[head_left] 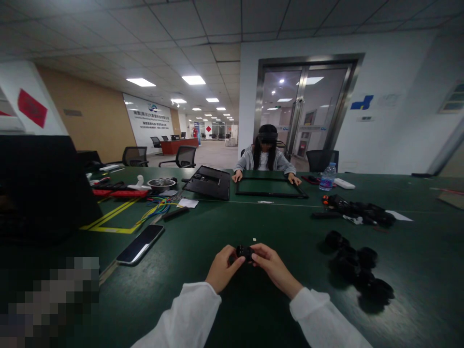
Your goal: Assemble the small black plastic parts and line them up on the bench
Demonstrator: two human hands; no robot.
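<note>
Both of my hands meet over the near middle of the green table (250, 309). Between them is a small, glossy black rounded part (245, 253) whose exact kind I cannot make out. My left hand (224, 267) pinches it from the left with thumb and fingers. From the right, my right hand (274, 268) grips the same part, thumb and fingertips closed on it. A tiny white piece (254, 239) lies on the table just beyond my fingers. Several black round, cup-like parts (357, 263) are heaped to the right of my right hand.
A phone (141, 244) lies at left, near coloured wires (155, 211) and a black panel (210, 182). Opposite, a person (266, 152) holds a black rectangular frame (270, 195). Right of them stand a water bottle (327, 177) and a pile of black parts (358, 210).
</note>
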